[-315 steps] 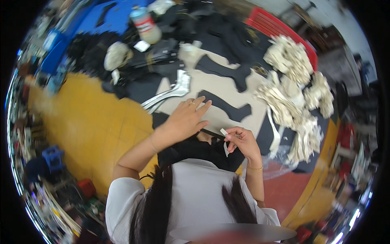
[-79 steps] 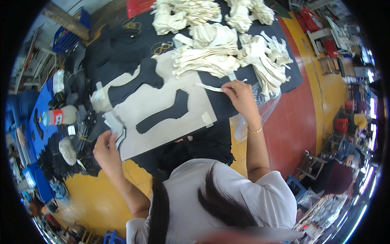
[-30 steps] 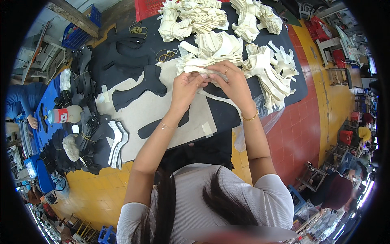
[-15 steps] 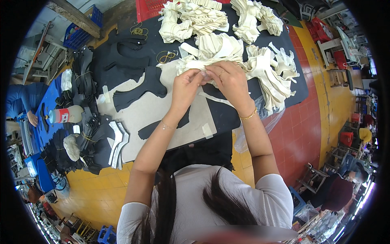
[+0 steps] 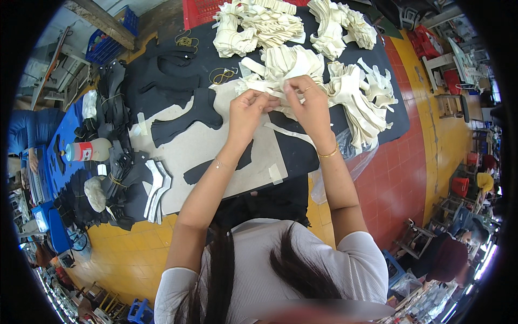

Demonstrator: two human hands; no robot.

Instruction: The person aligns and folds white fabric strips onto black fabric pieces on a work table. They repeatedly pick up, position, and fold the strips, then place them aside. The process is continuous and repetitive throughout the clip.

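My left hand (image 5: 249, 114) and my right hand (image 5: 309, 106) work side by side at the near edge of a cream fabric pile (image 5: 291, 63). Thumb and fingers of the left are pinched on a cream fabric piece, whose edge shows between the hands. The right hand's thumb and forefinger close on the same cream piece a little higher; its grip is partly hidden by the hand. Below them, a narrow cream strip (image 5: 288, 131) lies on the dark table covering. Black cut pieces (image 5: 189, 116) rest on a taped beige sheet (image 5: 213, 156) to the left.
More cream bundles (image 5: 350, 97) lie at the right. On the left are black bundles (image 5: 112, 97), a bottle (image 5: 89, 150), white curved templates (image 5: 157, 189) and yellow cord (image 5: 221, 75). Clear plastic (image 5: 350, 167) hangs at the right edge. A co-worker (image 5: 33, 132) is at far left.
My hands were close together, fingertips meeting; now they are slightly apart. The right hand has lifted its fingers up and away from the left. At far left, the co-worker's arm has shifted.
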